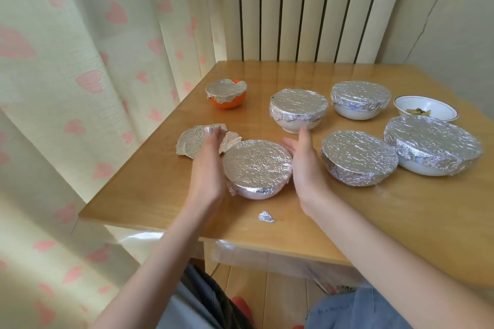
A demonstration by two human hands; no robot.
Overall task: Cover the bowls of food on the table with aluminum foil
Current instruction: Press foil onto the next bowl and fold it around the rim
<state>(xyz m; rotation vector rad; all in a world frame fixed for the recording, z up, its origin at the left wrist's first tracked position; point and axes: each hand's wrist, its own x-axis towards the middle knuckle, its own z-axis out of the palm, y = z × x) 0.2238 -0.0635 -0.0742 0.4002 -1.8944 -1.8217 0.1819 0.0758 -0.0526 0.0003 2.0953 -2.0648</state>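
Six foil-covered bowls: one orange [226,103], five white [298,112] [359,103] [256,168] [359,157] [433,144]. One uncovered white bowl with food [426,112]. One loose crumpled foil sheet [192,143], one small foil scrap [266,217], two hands [209,165] [307,165].

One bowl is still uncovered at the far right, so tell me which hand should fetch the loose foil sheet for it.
Left. The left hand already lies beside the loose foil sheet, its fingertips over it. The right hand is across the near covered bowl, though nearer the uncovered bowl.
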